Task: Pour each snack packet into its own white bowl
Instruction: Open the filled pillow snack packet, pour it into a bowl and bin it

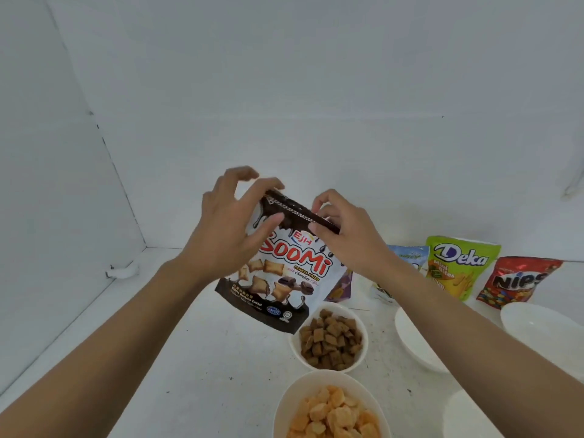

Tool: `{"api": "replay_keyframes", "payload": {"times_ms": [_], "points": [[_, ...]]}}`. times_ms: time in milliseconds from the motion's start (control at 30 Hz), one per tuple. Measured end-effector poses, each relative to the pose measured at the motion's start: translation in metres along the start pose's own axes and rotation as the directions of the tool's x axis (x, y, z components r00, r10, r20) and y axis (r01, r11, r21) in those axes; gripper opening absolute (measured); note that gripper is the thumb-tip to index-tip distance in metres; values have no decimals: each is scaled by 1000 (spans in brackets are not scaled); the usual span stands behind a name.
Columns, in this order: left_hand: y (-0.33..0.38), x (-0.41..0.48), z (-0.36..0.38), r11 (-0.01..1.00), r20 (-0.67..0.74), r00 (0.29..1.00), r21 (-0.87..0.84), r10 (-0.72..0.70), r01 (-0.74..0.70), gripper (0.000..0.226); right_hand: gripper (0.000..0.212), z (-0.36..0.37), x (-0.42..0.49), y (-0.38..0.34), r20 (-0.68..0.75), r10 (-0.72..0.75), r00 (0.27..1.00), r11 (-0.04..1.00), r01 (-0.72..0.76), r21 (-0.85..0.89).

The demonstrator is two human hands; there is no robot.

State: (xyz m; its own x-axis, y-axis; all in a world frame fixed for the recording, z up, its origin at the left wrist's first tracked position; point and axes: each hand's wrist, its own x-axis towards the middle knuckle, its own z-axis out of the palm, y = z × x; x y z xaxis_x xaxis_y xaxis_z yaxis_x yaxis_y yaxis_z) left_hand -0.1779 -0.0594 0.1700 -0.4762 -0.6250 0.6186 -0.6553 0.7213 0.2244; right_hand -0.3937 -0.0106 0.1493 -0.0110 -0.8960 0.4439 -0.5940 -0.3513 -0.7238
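White tabletop (221, 358); 2 hands pinch glossy Soomi pouch (278, 279).

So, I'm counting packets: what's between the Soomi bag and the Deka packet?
In the head view, a blue packet beside Deka and a purple packet behind Soomi.

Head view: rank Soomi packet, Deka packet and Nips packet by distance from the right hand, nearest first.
1. Soomi packet: centre, pinched at its top edge by the right hand.
2. Deka packet: green, standing at the back, off to the hand's right.
3. Nips packet: red, farther right again, past the Deka packet.
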Motion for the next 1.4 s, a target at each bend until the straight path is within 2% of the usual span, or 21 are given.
{"api": "replay_keyframes", "payload": {"times_ms": [100, 200, 333, 467, 633, 767, 867, 933, 1000, 1067, 1133, 1233, 1400], "points": [[11, 21, -5, 997, 123, 992, 63, 42, -50, 28, 21, -16, -1, -13, 50, -54, 997, 993, 59, -104], [19, 29, -4, 996, 224, 971, -2, 84, -86, 30, 21, -33, -6, -20, 77, -124, 989, 969, 138, -203], [31, 29, 2, 985, 139, 978, -90, 157, -146, 26, 22, -52, -16, -17, 67, -198, 978, 916, 209, -341], [49, 26, 10, 972, 95, 976, -145, 198, -183, 27, 10, -66, -23, -8, 94, -245, 965, 858, 261, -443], [67, 13, 29, 967, 48, 993, -237, 104, -90, 25, 8, -81, -34, 10, 139, -298, 944, 781, 325, -533], [76, 1, 44, 974, 68, 994, -218, 81, -64, 15, 13, -79, -43, 23, 190, -320, 928, 746, 371, -553], [77, -5, 46, 974, 59, 995, -214, 86, -71, 25, 19, -83, -49, 28, 171, -338, 926, 750, 374, -545], [80, -8, 44, 969, 34, 997, -242, 66, -56, 30, 23, -89, -53, 28, 109, -338, 935, 786, 344, -513], [84, -11, 42, 943, 15, 1000, -332, -2, 7, 23, 28, -94, -60, 28, -1, -297, 955, 855, 266, -446], [91, -13, 43, 883, 9, 996, -464, -83, 78, 13, 28, -97, -70, 25, -144, -193, 971, 949, 147, -280], [99, -16, 45, 834, 4, 993, -542, -119, 102, 9, 25, -99, -83, 20, -248, -73, 966, 996, 60, -61], [116, -17, 47, 784, 4, 987, -607, -158, 128, 7, 19, -105, -100, 14, -345, 30, 938, 985, 30, 168], [157, -20, 48, 600, -14, 974, -790, -226, 128, 5, 14, -118, -136, 5, -433, 108, 895, 940, 50, 338]]}}
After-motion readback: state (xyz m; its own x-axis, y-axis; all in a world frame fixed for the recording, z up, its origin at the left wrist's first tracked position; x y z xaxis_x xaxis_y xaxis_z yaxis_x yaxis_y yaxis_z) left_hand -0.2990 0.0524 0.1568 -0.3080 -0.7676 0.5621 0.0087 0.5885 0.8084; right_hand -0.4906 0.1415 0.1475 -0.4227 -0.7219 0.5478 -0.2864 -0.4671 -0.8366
